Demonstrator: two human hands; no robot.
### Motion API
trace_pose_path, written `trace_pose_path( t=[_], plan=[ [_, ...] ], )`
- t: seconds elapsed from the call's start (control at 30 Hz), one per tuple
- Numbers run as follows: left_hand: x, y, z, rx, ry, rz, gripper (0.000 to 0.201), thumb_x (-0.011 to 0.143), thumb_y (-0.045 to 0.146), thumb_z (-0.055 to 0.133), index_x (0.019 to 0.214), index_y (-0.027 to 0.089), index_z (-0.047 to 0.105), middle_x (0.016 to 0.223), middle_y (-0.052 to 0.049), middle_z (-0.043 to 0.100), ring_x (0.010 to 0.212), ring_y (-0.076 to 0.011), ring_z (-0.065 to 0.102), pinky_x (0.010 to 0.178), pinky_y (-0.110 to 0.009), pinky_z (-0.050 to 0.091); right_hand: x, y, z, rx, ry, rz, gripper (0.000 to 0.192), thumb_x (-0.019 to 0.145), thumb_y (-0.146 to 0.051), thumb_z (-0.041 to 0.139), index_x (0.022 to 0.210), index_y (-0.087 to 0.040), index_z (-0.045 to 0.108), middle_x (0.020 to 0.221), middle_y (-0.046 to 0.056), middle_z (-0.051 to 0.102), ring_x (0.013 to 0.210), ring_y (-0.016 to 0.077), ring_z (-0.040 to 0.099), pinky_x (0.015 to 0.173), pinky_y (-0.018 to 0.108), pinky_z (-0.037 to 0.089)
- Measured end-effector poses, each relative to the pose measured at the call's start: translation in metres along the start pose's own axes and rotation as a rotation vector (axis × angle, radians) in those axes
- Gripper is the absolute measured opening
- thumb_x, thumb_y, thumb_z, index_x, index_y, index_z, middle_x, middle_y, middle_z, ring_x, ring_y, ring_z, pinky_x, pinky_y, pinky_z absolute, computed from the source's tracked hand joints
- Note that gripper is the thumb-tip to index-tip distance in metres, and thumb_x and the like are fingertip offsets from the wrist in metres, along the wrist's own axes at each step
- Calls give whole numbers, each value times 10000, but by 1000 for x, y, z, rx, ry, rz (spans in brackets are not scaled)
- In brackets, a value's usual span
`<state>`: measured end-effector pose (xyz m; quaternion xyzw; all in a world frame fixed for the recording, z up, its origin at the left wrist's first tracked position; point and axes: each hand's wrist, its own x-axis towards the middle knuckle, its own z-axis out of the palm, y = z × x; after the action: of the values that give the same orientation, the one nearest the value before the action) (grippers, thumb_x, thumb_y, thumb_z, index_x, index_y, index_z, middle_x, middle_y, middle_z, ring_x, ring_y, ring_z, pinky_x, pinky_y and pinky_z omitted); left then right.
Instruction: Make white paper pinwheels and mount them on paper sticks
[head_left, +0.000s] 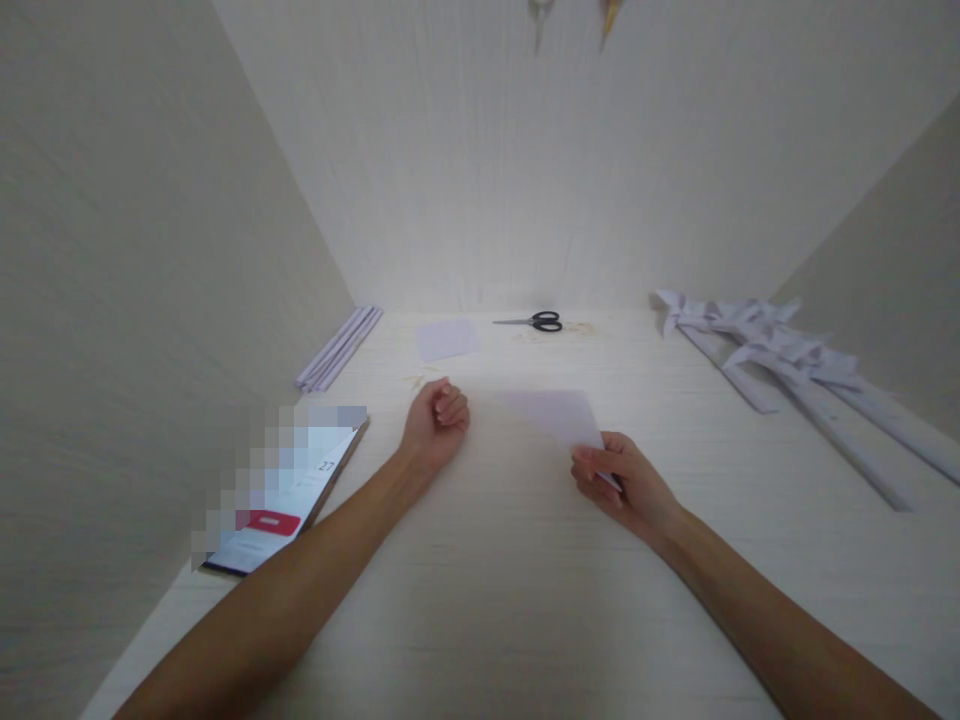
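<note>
Pinching only the near corner of the paper sheet [559,415], my right hand [626,490] risks creasing it; my left hand [437,418] rests clenched, empty

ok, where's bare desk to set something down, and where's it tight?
Bare: the near desk between the forearms, and the stretch right of the right hand up to the folded paper pieces. Tight: left edge, phone and rolled strips; back, scissors and small sheet; sheet between left hand and right.
</note>
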<state>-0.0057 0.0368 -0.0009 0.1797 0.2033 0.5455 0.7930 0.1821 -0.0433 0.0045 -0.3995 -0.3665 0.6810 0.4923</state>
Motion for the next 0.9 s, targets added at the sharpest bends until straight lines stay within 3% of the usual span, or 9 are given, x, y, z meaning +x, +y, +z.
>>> trace_pose_path(
  t=[0.07,0.17,0.3,0.43,0.6,0.9],
  plan=[
    [-1,3,0,-3,-17,23,210,704,111,447,499,131,406,373,79,292,312,-1,273,312,-108,197,0,0,-2,20,41,-46,266,592,-267,634,422,-146,469,281,-77,337,261,17,229,327,211,96],
    [-9,-7,10,126,-91,-78,221,691,155,471,479,131,416,360,72,312,314,-8,282,316,-130,191,2,2,-1,-20,62,-101,265,603,-272,638,439,-145,473,325,-69,376,280,18,259,333,210,122],
    [-19,-32,23,490,-163,-114,287,652,333,532,458,135,457,331,55,382,302,-27,311,319,-169,167,6,7,-2,-150,36,-113,277,626,-310,623,456,-142,483,360,-65,384,293,25,279,329,208,133],
    [-22,-42,25,782,-138,-131,307,582,376,605,445,132,479,304,50,419,275,-27,300,326,-195,148,6,10,-6,-244,-58,-95,282,665,-336,589,483,-142,495,355,-61,386,300,35,285,329,206,137],
    [-23,-40,27,759,-161,-163,302,577,304,599,380,131,450,261,60,365,267,-18,261,346,-211,137,5,10,-7,-269,-126,-46,280,657,-340,596,489,-143,490,350,-63,381,297,39,290,320,203,138],
    [-19,-31,22,485,-209,-150,299,593,203,572,348,124,420,250,71,300,251,-7,244,314,-178,98,2,2,-2,-111,-94,-10,288,586,-305,640,429,-135,468,332,-64,375,280,17,262,319,199,96]
  ],
)
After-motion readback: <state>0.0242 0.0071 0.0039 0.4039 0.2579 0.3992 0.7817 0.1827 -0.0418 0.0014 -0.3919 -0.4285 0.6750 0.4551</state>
